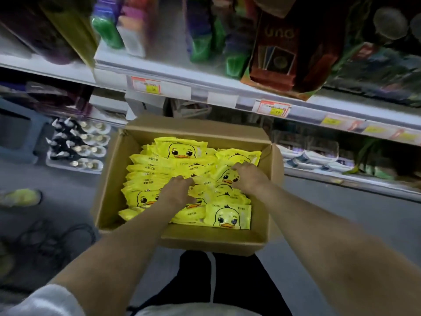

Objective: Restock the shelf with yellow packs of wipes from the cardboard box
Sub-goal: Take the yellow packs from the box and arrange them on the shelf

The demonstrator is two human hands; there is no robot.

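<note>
An open cardboard box (109, 179) sits on the floor in front of me, filled with several yellow packs of wipes (227, 216) printed with a duck face. Both my hands reach down into it. My left hand (176, 192) lies on the packs in the middle of the box, fingers curled down onto them. My right hand (249, 176) rests on the packs toward the right side, fingers bent over a pack's edge. Whether either hand has a pack pinched is hidden by the fingers. The white shelf (205, 87) runs above and behind the box.
The shelf board carries price tags (145, 85) and blurred goods, among them a dark red card box (280, 53). A lower shelf (341, 176) runs to the right. A tray of small bottles (77, 144) stands left of the box. A shoe (21, 198) is at far left.
</note>
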